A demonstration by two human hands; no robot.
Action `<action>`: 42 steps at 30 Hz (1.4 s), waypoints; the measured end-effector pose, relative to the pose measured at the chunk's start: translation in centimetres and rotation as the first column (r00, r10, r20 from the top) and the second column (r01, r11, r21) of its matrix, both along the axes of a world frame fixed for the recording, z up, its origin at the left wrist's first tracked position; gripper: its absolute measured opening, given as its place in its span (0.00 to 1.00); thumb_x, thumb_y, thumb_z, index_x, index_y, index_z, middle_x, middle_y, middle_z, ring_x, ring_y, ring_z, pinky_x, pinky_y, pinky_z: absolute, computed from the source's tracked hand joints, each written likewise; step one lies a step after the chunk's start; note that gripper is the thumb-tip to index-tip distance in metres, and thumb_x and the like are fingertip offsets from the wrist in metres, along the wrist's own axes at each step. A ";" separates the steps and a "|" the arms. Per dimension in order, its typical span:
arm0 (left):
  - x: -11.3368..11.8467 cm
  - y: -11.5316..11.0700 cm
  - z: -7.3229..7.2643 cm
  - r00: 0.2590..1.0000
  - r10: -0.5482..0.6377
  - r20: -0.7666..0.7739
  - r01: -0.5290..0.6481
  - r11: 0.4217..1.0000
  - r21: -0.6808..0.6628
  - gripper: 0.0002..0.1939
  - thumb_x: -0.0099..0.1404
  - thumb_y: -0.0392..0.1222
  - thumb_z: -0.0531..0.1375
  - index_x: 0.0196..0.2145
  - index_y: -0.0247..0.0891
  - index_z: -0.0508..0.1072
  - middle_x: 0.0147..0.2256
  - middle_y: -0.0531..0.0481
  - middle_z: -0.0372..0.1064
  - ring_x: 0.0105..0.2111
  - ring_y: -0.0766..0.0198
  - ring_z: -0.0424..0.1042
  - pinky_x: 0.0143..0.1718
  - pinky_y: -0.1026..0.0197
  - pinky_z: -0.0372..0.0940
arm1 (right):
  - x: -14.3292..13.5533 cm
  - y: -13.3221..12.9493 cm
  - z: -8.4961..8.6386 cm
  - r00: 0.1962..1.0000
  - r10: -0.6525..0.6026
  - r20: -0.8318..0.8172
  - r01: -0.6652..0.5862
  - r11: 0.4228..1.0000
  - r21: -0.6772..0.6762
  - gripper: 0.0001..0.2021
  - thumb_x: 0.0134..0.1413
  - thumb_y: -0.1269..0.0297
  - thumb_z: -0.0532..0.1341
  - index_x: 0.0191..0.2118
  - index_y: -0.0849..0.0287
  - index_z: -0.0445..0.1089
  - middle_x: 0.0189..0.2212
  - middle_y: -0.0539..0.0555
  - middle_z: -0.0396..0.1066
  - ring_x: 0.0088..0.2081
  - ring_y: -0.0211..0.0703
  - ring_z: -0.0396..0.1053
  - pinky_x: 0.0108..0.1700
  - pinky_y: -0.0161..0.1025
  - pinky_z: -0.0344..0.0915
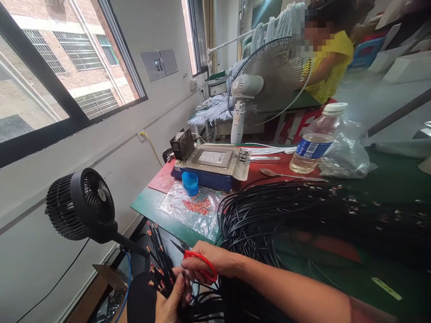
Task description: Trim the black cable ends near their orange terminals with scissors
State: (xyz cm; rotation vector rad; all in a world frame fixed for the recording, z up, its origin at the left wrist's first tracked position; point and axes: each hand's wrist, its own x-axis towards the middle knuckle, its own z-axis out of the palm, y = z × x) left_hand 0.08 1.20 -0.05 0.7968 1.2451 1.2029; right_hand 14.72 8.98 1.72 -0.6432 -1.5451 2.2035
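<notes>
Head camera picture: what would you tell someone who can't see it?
A person's left hand holds black cables with colourful wire ends; the right hand holds red-handled scissors. A table has a blue cup and more cables.

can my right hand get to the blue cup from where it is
Probably yes: only low scraps on a plastic sheet seem to lie between the right hand and the blue cup. It holds scissors, though, which may need setting down first.
</notes>
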 end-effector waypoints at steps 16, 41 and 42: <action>-0.6 -0.5 -1.1 0.997 0.054 0.054 -0.054 0.998 0.011 0.13 0.49 0.50 0.62 0.23 0.37 0.69 0.11 0.55 0.57 0.13 0.68 0.57 0.16 0.63 0.43 | 0.1 0.0 0.1 0.998 0.034 0.057 -0.034 0.999 0.000 0.25 0.40 0.43 0.61 0.21 0.67 0.67 0.11 0.45 0.58 0.14 0.27 0.55 0.16 0.27 0.52; -0.5 -0.6 -0.8 0.988 0.079 0.130 -0.080 0.997 0.005 0.10 0.54 0.45 0.58 0.23 0.37 0.70 0.16 0.55 0.61 0.17 0.74 0.55 0.18 0.67 0.46 | 0.3 -0.1 0.0 0.993 0.066 0.103 -0.072 0.996 0.058 0.25 0.43 0.43 0.60 0.24 0.68 0.70 0.13 0.45 0.59 0.14 0.26 0.55 0.15 0.26 0.50; -0.5 -0.6 -0.8 0.991 0.064 0.120 -0.066 0.998 0.013 0.10 0.54 0.46 0.58 0.22 0.36 0.69 0.16 0.55 0.60 0.16 0.75 0.54 0.18 0.67 0.46 | 0.3 -0.1 0.1 0.994 0.061 0.088 -0.066 0.997 0.050 0.26 0.43 0.43 0.59 0.23 0.68 0.69 0.12 0.45 0.58 0.14 0.26 0.55 0.15 0.26 0.50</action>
